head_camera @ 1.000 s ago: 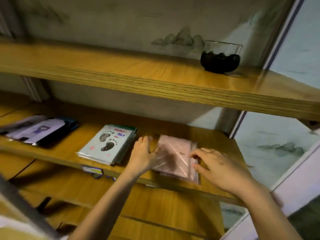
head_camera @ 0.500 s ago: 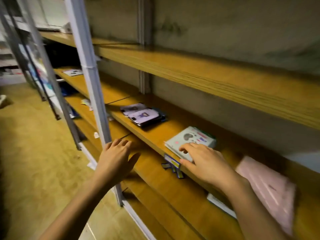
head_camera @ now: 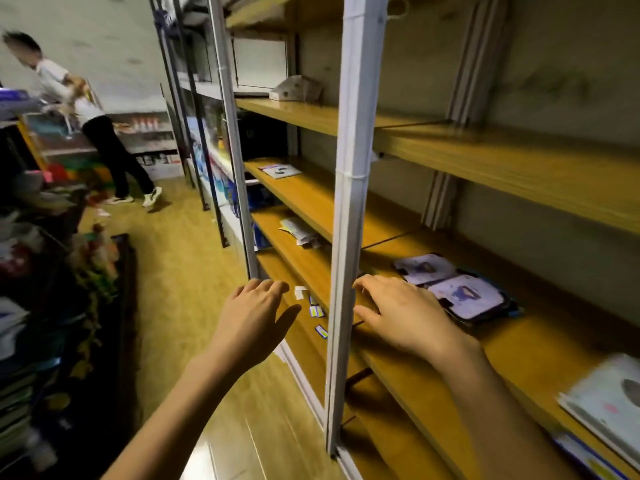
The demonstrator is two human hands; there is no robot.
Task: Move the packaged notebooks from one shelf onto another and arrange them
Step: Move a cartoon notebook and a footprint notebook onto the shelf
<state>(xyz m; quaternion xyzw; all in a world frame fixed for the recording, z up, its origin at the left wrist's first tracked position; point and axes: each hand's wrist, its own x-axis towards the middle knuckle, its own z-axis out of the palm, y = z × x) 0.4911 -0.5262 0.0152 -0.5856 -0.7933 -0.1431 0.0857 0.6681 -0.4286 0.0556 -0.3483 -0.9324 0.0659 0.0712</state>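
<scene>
On the wooden shelf (head_camera: 512, 368), toward its back edge and just past the right hand (head_camera: 405, 315), lies a small pile of packaged notebooks (head_camera: 464, 296); another notebook (head_camera: 609, 403) sits at the front edge farther right. Both hands are released and empty, fingers spread: the right rests low over the shelf's front edge beside the white upright post (head_camera: 349, 237), the left hand (head_camera: 254, 315) hangs in the aisle, off the shelf.

The notebooks look thin, light and fairly stiff, but the glossy wrap is probably slippery, so pinching a long edge with thumb on top and fingers beneath should hold better than a flat palm.

The post stands between the hands, so the left would have to go round it. Bare board runs between the two piles and along the shelves beyond the post.
</scene>
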